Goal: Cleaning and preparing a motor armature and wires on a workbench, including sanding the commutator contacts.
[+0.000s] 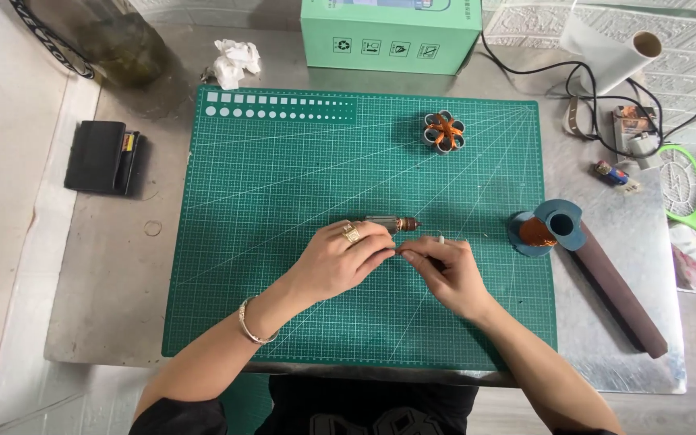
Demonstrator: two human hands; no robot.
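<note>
Head view, motor rotor (392,224) lying crosswise, copper end rightward

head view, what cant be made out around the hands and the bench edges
- Head view: the left hand covers most of the small rotor; only its copper end shows.
- Whatever the right hand pinches is too thin to identify.
- The dark jar and green box are cut off by the top edge.
- The paper roll hides the cables behind it.

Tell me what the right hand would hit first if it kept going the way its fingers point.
The right hand points left; it would likely meet the left hand first, their fingertips almost touching over the green mat.
</note>
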